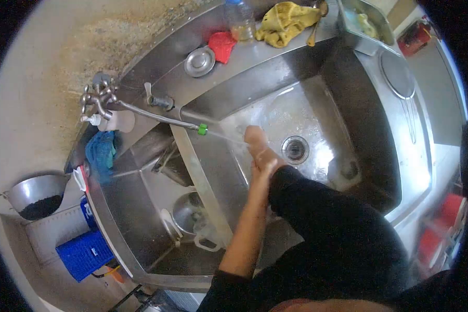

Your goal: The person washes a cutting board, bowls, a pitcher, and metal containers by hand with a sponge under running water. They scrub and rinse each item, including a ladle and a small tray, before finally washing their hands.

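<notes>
My left hand (267, 163), with a bare forearm, wraps around my right hand near its wrist. My right hand (255, 139) extends from a black sleeve over the large sink basin (296, 112); its fingers are blurred. A thin stream of water reaches it from the green-tipped spout (202, 129) of the wall tap (99, 99). The drain (295, 150) lies to the right of my hands.
The smaller left basin (125, 208) holds a metal bowl (184, 210) and a clear jug (208, 236). Along the back ledge are a metal lid (199, 62), red cloth (222, 47) and yellow cloth (286, 23). A strainer (398, 75) lies right; a blue basket (85, 255) stands left.
</notes>
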### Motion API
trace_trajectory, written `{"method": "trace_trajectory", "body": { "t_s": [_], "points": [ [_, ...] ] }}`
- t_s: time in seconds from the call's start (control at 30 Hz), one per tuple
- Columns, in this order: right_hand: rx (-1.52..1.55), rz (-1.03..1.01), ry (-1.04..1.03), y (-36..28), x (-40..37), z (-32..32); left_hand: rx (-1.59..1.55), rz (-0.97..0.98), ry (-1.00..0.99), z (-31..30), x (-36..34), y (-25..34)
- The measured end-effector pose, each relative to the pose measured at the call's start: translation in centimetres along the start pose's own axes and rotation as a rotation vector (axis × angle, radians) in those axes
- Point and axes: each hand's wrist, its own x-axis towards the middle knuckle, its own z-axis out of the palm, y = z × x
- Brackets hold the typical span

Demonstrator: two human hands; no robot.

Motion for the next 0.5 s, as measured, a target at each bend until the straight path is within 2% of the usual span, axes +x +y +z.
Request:
{"method": "trace_trajectory", "body": {
  "t_s": [0.07,0.13,0.2,0.23,0.27,0.3,0.33,0.37,0.4,0.43,0.47,0.5],
  "points": [
    [-0.056,0.159,0.086,0.2,-0.1,0.3,-0.1,-0.09,0.066,0.1,2.9,-1.3],
    [-0.095,0.183,0.036,-0.9,-0.4,1.6,-0.382,-0.234,0.066,-0.7,6.7,-4.1],
    [-0.132,0.212,0.004,0.1,-0.9,3.3,-0.341,-0.205,0.145,-1.5,9.0,-3.5],
    [0.439,0.352,-0.069,2.2,-1.4,4.9,-0.283,-0.174,0.218,-1.9,10.0,-3.0],
    [1.015,0.479,-0.138,3.5,-2.0,5.6,-0.287,-0.175,0.21,-3.0,12.1,-4.3],
    [1.011,0.482,-0.131,2.7,-3.3,3.8,-0.307,-0.055,0.215,-4.7,14.8,-6.6],
    [1.585,0.557,-0.155,1.1,-5.2,0.8,-0.325,0.066,0.217,-5.6,16.5,-8.0],
    [2.166,0.603,-0.175,0.2,-6.4,-1.1,-0.322,0.064,0.209,-5.0,15.8,-7.1],
    [2.169,0.599,-0.166,0.2,-6.6,-1.6,-0.32,0.029,0.128,-4.0,14.2,-5.4],
    [2.238,0.567,-0.025,0.2,-6.7,-1.9,-0.313,-0.006,0.051,-3.4,13.2,-4.3],
    [2.304,0.531,0.118,0.1,-6.7,-2.1,-0.372,-0.012,-0.011,-3.3,14.4,-5.8],
    [2.315,0.525,0.123,0.3,-5.9,-1.8,-0.36,-0.011,-0.013,-2.4,13.7,-5.8]
  ]
}}
